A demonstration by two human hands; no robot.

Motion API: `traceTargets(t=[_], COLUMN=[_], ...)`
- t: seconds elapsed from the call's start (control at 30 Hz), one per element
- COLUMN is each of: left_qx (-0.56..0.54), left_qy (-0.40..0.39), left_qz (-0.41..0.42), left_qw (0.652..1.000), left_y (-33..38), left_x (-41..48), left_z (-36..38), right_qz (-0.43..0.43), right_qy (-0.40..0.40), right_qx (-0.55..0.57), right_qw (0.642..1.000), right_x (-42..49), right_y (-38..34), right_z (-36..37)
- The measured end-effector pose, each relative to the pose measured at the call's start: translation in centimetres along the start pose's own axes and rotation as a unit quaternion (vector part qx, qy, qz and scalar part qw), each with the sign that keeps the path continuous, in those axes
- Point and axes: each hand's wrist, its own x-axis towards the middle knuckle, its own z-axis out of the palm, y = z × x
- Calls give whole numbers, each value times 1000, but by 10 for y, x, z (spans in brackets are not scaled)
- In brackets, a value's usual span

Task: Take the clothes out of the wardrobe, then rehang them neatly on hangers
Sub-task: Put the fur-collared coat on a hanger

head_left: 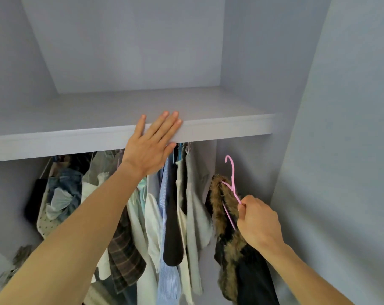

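My left hand (152, 145) lies flat with straight fingers against the front edge of the wardrobe shelf (230, 126). My right hand (258, 223) grips a pink hanger (231, 183) that carries a dark coat with a brown fur collar (225, 219); its hook points up, free of the rail, to the right of the hanging clothes. Several garments hang under the shelf: a plaid shirt (125, 256), a blue striped shirt (167, 280), a black piece (173, 238) and pale tops (195, 223). The rail is hidden behind the shelf edge.
The grey wardrobe side wall (329, 172) stands close on the right. At the left hang crumpled denim and a dotted fabric (59, 199). The shelf top holds nothing that I can see.
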Motion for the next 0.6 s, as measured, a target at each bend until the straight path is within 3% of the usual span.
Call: traceTargets(t=[0.13,0.3,0.6], left_qx=[34,68,68], left_qy=[83,131,172], left_qz=[-13,-12,-17], left_qw=[996,989,983], left_y=[4,2,2], left_x=[-2,0,2], left_z=[25,34,39], right_qz=[-7,-18,-60], right_qy=[12,23,160], right_qx=[18,44,38], right_qw=[1000,999,985], right_x=[43,79,140], right_y=[-11,-23,-41], right_z=[36,85,105])
